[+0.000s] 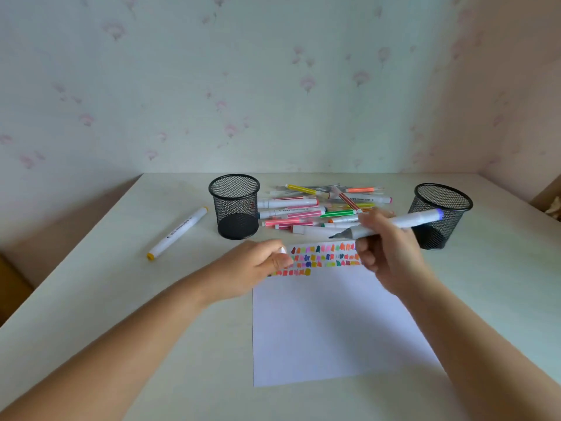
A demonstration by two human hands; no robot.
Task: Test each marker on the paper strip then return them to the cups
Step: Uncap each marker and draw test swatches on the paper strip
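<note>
Marker: uncapped, tip pointing left, above the far edge of the paper, near the right cup.
Handling: probably light, stiff, smooth plastic; best held mid-barrel.
Right hand: fingers curled round the barrel.
Left hand: pinches what is likely the cap.

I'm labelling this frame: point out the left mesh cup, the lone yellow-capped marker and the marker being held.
left mesh cup [235,208], head view, front mesh wall.
yellow-capped marker [177,233], head view, middle of its white barrel.
held marker [409,221], head view, white barrel beyond the fingers.
</note>
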